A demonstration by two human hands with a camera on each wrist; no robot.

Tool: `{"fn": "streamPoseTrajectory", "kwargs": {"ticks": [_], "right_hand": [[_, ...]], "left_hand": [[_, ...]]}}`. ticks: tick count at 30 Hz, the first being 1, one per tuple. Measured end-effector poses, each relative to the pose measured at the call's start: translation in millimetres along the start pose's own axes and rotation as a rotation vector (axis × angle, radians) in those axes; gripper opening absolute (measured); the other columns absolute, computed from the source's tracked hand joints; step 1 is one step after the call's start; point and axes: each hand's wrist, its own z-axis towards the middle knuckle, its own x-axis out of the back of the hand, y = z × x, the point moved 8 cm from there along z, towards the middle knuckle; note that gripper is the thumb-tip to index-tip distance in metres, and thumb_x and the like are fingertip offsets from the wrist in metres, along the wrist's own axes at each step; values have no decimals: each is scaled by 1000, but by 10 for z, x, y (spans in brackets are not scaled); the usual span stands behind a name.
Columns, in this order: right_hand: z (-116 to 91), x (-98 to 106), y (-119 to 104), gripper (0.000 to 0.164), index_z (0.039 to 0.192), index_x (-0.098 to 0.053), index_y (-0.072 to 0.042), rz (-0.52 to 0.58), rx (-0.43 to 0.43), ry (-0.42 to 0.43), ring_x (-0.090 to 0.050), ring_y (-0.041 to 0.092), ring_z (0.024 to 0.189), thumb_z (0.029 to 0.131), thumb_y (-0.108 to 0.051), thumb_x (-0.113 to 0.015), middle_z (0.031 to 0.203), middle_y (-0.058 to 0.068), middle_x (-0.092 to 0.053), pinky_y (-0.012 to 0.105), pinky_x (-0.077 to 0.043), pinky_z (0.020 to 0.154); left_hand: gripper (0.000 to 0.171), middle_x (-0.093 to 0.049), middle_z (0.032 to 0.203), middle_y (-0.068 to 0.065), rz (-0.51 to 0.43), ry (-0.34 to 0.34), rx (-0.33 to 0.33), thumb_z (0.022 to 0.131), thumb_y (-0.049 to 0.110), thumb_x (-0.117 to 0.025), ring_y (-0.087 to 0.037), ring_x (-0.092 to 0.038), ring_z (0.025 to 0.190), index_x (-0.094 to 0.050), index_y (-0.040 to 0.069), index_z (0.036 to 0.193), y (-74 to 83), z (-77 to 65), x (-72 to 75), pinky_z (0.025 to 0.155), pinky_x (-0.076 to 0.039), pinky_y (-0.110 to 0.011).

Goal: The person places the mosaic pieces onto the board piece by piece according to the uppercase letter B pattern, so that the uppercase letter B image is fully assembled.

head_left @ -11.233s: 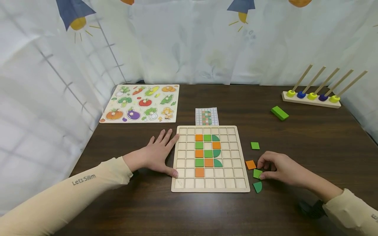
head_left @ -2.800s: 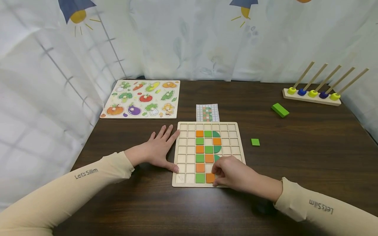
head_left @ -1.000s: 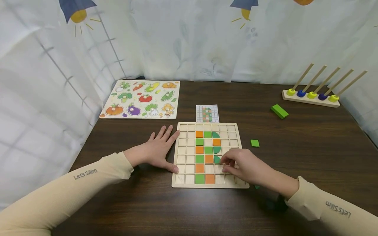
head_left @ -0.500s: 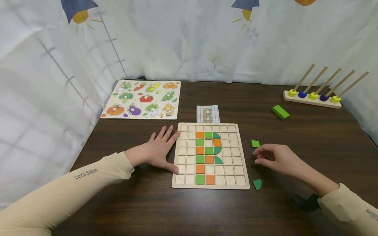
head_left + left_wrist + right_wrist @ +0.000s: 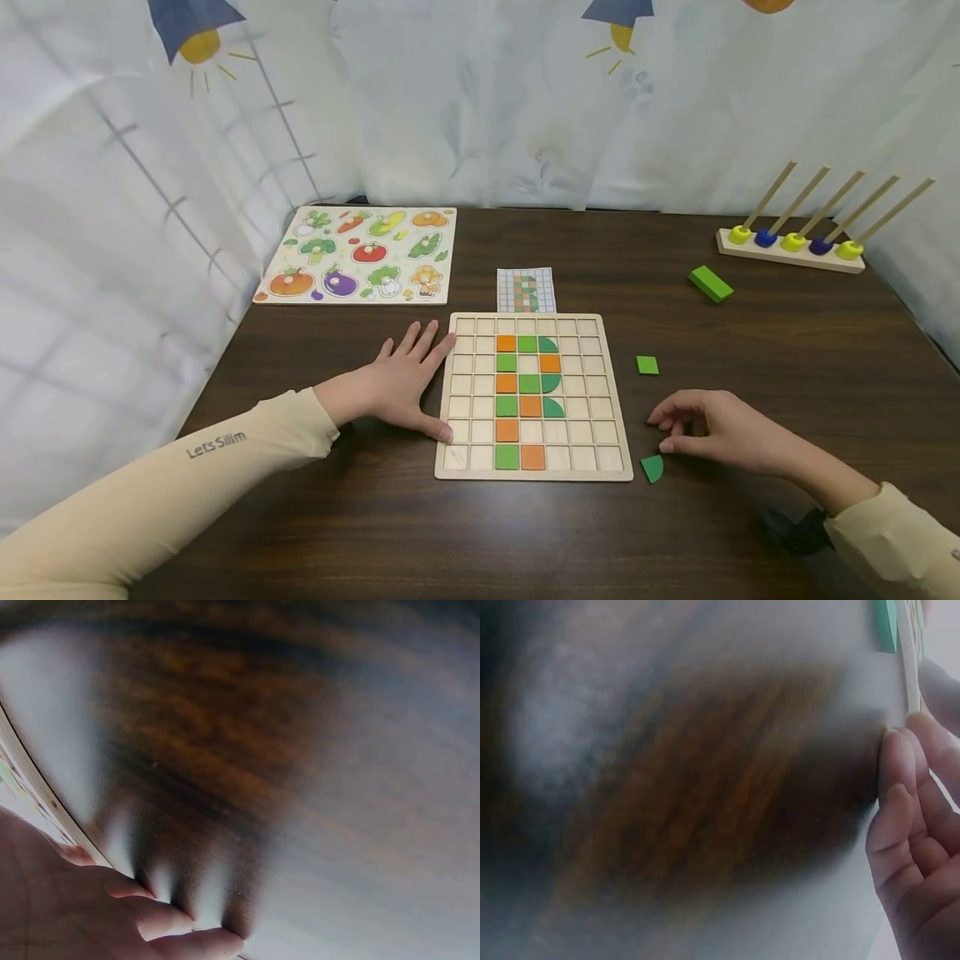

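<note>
My left hand (image 5: 397, 385) lies spread on the table, with fingertip and thumb at the left edge of the wooden grid board (image 5: 592, 433); its fingers (image 5: 161, 919) also show in the left wrist view. Orange squares (image 5: 532, 457), green squares (image 5: 506, 457) and dark green quarter-circles (image 5: 553, 407) sit in the board's cells. Right of the board, my right hand (image 5: 720, 429) hovers with loosely bent fingers and nothing held. Its thumb is just above a loose dark green quarter-circle tile (image 5: 652, 468). A loose green square tile (image 5: 647, 365) lies farther back.
A pattern card (image 5: 525, 290) touches the board's far edge. A vegetable peg puzzle (image 5: 300, 287) lies at back left. A green block (image 5: 710, 284) and a peg stand (image 5: 791, 250) with yellow and blue rings are at back right. A curtain hangs behind.
Since the oldest frame, a green and an orange square went from the table into the board's bottom row. My right hand then withdrew rightward, down toward the quarter-circle. The left hand stayed put.
</note>
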Motion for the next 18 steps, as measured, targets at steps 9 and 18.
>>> {"fn": "streamPoseTrajectory", "kwargs": {"ticks": [9, 18], "right_hand": [[174, 304, 141, 49, 132, -54, -1, -186, -100, 196, -54, 3, 72, 92, -18, -78, 95, 2, -64, 24, -47, 61], [395, 355, 269, 58, 133, -59, 0, -216, -124, 150, -56, 20, 91, 88, -29, -82, 110, 14, -62, 39, -49, 78]], "left_hand": [[136, 5, 171, -25, 6, -3, 5, 73, 75, -76, -50, 6, 157, -3, 8, 165, 1, 0, 0, 116, -11, -78], [135, 5, 171, -25, 9, -4, 5, 73, 75, -76, -50, 5, 157, -3, 8, 165, 12, -2, 2, 116, -11, -78]]}}
